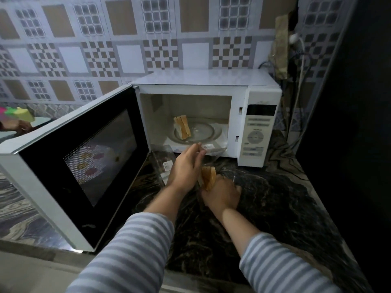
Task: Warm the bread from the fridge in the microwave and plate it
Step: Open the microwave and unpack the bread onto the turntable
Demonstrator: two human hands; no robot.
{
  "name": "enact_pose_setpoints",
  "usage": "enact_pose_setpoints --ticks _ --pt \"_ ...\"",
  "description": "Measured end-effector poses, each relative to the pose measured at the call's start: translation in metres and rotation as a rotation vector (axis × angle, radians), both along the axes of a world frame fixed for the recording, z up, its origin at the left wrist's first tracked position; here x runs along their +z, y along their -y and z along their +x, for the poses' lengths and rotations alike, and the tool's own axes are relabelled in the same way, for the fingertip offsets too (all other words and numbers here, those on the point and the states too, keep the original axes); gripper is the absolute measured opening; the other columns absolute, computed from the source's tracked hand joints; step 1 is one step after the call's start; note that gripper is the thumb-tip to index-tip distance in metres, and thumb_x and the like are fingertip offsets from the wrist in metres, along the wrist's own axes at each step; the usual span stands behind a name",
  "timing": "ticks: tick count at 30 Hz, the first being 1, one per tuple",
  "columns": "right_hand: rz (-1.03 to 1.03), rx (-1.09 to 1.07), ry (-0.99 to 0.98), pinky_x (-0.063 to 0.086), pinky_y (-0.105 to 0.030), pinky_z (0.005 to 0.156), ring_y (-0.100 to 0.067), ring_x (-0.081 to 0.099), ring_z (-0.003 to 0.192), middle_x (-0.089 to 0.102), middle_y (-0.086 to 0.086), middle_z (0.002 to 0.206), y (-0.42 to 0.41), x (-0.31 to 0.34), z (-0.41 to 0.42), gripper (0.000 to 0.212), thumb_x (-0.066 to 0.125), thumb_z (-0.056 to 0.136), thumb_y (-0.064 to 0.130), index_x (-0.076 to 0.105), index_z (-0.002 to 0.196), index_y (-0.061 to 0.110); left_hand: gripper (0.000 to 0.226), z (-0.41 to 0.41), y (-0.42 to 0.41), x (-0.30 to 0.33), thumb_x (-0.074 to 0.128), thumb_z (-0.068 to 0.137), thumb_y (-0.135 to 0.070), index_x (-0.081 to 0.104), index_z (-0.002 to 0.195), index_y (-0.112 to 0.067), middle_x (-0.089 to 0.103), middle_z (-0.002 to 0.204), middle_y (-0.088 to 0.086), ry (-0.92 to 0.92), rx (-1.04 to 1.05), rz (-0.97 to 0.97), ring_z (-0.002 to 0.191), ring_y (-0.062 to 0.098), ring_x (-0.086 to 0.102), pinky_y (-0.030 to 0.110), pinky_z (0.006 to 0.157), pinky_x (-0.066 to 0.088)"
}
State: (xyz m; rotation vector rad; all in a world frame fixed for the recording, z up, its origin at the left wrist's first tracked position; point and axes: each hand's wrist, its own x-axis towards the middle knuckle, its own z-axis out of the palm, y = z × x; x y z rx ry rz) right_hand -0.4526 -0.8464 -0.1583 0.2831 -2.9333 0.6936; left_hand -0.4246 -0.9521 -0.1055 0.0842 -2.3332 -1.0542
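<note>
A white microwave (262, 132) stands on the dark marbled counter with its door (84, 157) swung wide to the left. Inside, a few bread slices (182, 126) lean upright on the glass turntable (203, 132). My right hand (222, 195) grips more bread slices (208, 176) in front of the oven, still partly inside a clear plastic bag (165, 163). My left hand (186, 166) hovers just above them, fingers pinching the bag's edge near the oven sill.
A dark fridge side (349, 123) walls off the right. Cables and a plug (296, 39) hang behind the microwave. Another person's hand (14, 124) with a bright sponge-like item (21, 113) shows at the far left. The open door blocks the left counter.
</note>
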Motion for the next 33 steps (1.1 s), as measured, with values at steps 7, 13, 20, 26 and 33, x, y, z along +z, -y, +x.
enact_pose_setpoints --ticks 7,13,20,26,33 --pt "-0.133 -0.068 0.029 0.038 -0.036 0.087 -0.021 0.061 0.101 0.068 0.002 0.101 -0.006 0.021 0.002 0.042 0.057 0.078 0.060 0.065 0.098 0.024 0.031 -0.005 0.011 -0.005 0.043 0.101 -0.027 0.056 0.123 -0.008 0.061 0.118 0.005 0.036 -0.045 -0.072 0.105 0.015 0.056 0.032 0.090 0.047" --pt "-0.283 -0.051 -0.034 0.049 -0.032 0.076 -0.018 0.059 0.085 0.057 0.006 0.086 -0.054 0.014 0.028 0.027 0.065 0.076 0.047 0.055 0.083 0.023 0.034 0.004 0.010 -0.026 0.039 0.102 -0.026 0.050 0.131 -0.010 0.041 0.148 0.004 0.071 -0.011 -0.104 0.134 0.017 0.041 0.024 0.107 0.032" --pt "-0.325 -0.115 -0.026 0.034 -0.025 0.060 -0.016 0.052 0.072 0.054 0.006 0.074 -0.089 0.003 0.026 0.027 0.067 0.078 0.045 0.052 0.076 0.022 0.029 0.026 0.013 -0.065 0.041 0.101 -0.022 0.055 0.123 -0.009 0.033 0.154 -0.006 0.054 0.000 -0.320 0.128 0.019 0.047 0.034 0.097 0.045" --pt "-0.383 -0.090 -0.009 0.039 -0.027 0.056 -0.020 0.058 0.069 0.059 0.000 0.073 -0.084 0.004 0.014 0.030 0.067 0.077 0.044 0.057 0.078 0.015 0.013 0.037 0.028 -0.088 0.060 0.089 -0.009 0.065 0.101 -0.009 0.047 0.144 0.006 0.085 0.012 -0.577 0.107 0.032 0.062 0.044 0.085 0.052" --pt "-0.486 -0.035 -0.018 0.034 -0.022 0.051 -0.020 0.057 0.069 0.062 -0.001 0.077 -0.061 0.040 -0.022 0.027 0.070 0.076 0.040 0.061 0.080 0.015 0.038 0.046 0.028 -0.092 0.039 0.097 -0.036 0.066 0.111 -0.014 0.048 0.139 0.002 0.166 0.000 -0.387 0.116 0.024 0.056 0.037 0.098 0.047"
